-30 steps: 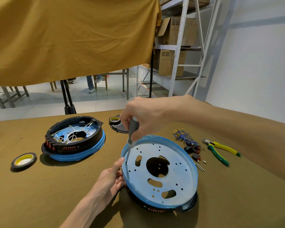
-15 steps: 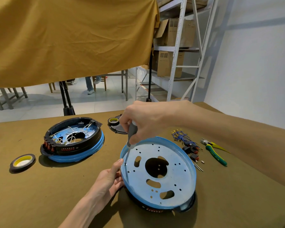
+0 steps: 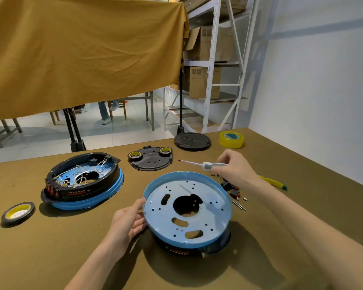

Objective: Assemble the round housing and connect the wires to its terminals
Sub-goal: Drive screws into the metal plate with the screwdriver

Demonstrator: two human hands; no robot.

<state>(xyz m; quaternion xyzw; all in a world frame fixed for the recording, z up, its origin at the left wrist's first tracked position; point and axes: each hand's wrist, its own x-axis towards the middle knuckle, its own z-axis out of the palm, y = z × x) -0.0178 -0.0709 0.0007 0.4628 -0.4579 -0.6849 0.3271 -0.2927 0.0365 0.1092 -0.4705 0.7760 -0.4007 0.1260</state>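
Observation:
A round housing (image 3: 214, 214) with a light-blue perforated plate on top sits in front of me on the olive table. My left hand (image 3: 128, 221) rests against its left rim, fingers fairly straight. My right hand (image 3: 234, 169) grips a screwdriver (image 3: 194, 163) by its grey handle, held level above the table behind the housing, tip pointing left. A second housing (image 3: 82, 181), black ring on a blue base with white wires inside, lies to the left. Small connectors and pins (image 3: 234, 192) lie under my right wrist.
A black lid (image 3: 151, 161) carrying two tape rolls lies behind the housing, with a black disc (image 3: 192, 141) and a clear-yellow tape roll (image 3: 231, 139) farther back. Another tape roll (image 3: 18, 212) lies at far left. Yellow-green pliers (image 3: 274, 182) show past my right arm. Shelving stands beyond.
My right hand lifted the screwdriver off the plate's left edge and swung it back to the right, now level. My left hand stays at the rim. The view tilted.

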